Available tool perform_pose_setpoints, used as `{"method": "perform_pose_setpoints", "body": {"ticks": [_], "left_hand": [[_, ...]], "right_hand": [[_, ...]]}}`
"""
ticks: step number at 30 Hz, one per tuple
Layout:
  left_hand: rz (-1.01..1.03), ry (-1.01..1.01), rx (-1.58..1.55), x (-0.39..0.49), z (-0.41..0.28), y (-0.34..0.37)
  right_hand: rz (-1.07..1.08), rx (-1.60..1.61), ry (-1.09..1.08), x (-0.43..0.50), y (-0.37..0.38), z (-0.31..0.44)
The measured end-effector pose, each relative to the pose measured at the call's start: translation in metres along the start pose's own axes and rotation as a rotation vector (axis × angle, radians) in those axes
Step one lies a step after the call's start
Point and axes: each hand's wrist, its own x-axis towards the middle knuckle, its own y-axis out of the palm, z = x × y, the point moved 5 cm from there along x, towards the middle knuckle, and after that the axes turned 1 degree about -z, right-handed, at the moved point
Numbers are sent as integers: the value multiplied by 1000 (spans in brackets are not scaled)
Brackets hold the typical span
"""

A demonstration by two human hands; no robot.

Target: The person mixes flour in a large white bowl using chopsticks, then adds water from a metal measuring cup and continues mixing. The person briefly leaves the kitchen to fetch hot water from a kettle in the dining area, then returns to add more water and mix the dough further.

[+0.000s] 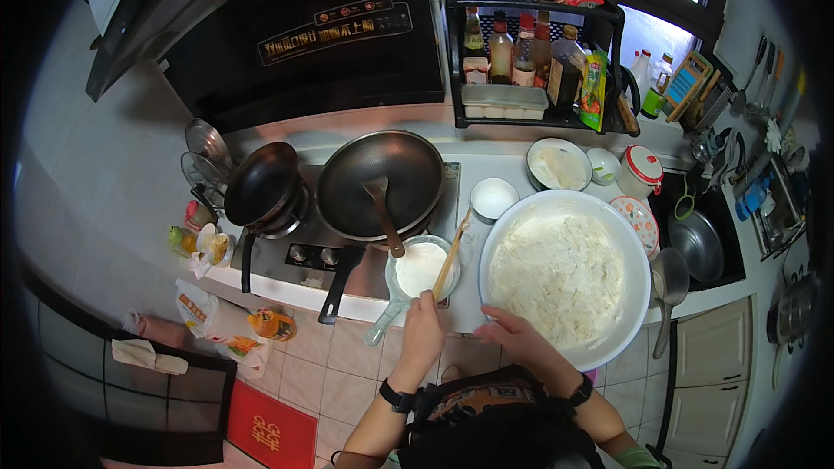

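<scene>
My left hand (425,329) is at the near rim of a pale green handled scoop (389,316) that holds white flour (420,268). Wooden chopsticks (451,257) lean across that scoop, their lower ends beside my left fingertips; whether the fingers grip them I cannot tell. My right hand (511,332), fingers apart, is at the lower left rim of a large white basin (633,332). A shaggy, floury dough mixture (563,280) fills the basin. Above the chopsticks stands a small white bowl (494,198).
A wok (352,163) with a spatula (384,215) and a tilted frying pan (264,189) stand on the gas stove (293,251). Behind the basin are a floury bowl (559,165) and a lidded white canister (641,169). A metal ladle (669,280) and sink (730,254) lie right.
</scene>
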Motion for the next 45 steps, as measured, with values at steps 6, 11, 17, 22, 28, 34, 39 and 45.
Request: {"method": "perform_pose_setpoints", "body": {"ticks": [6, 11, 17, 22, 28, 34, 39, 45], "left_hand": [[-76, 7, 328, 28, 46, 15], [-101, 41, 391, 38, 56, 32], [-125, -18, 640, 42, 52, 37], [-181, 0, 574, 44, 52, 35], [-163, -19, 459, 49, 61, 41], [-105, -26, 438, 56, 69, 46], [-123, -42, 409, 57, 65, 47], [-219, -15, 340, 40, 32, 25]], "right_hand": [[-253, -232, -79, -57, -58, 13], [-856, -499, -375, -137, -137, 31], [-1426, -701, -171, -228, -233, 0], [-1397, -943, 187, -244, -284, -66], [-1203, -747, 255, -208, -328, -126], [-1108, -2, 206, -179, -327, -128], [-1272, -49, 110, -184, -341, -128], [-1348, -67, -72, -223, -335, -106]]}}
